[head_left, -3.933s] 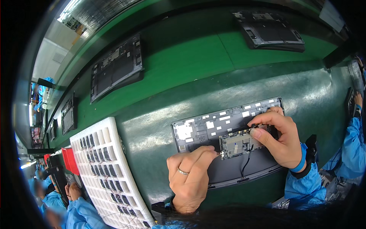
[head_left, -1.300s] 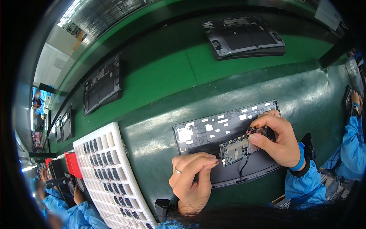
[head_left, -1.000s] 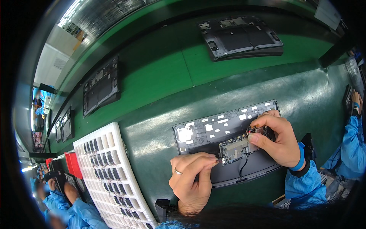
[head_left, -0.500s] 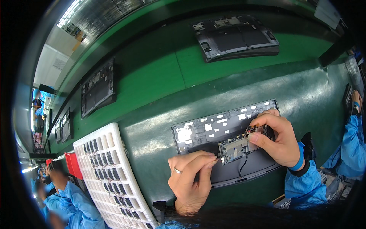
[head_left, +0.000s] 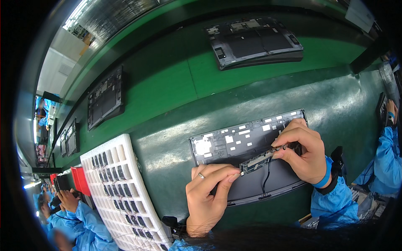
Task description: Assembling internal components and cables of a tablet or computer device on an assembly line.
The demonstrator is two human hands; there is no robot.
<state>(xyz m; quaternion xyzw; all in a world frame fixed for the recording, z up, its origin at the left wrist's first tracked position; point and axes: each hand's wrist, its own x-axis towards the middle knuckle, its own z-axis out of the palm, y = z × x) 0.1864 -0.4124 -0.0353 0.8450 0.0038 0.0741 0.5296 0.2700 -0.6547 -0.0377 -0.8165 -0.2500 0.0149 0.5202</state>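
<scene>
A narrow green-grey circuit board point(head_left: 257, 162) is held up between my hands, tilted so that it shows nearly edge-on. My left hand point(head_left: 211, 194), with a ring on one finger, pinches its left end. At the right end, the thumb and fingers of my right hand point(head_left: 302, 152) close on the board. Beneath lies a dark tablet housing point(head_left: 243, 188) with white patches along its far side. A black cable point(head_left: 266, 180) runs from near the board to the housing's near edge. My right wrist wears a blue band point(head_left: 323, 178).
Left of the housing stands a white foam tray point(head_left: 138, 178) holding several small black parts with wires. Across the green belt point(head_left: 167, 90) sit more open housings point(head_left: 257, 42), one point(head_left: 105, 98) at the left. Red bins point(head_left: 80, 180) and blue-sleeved co-workers point(head_left: 86, 221) flank the bench.
The board has tipped from lying face-up to nearly edge-on, still in both hands. On the belt, the housings have shifted slightly left. The co-worker at the lower left has moved.
</scene>
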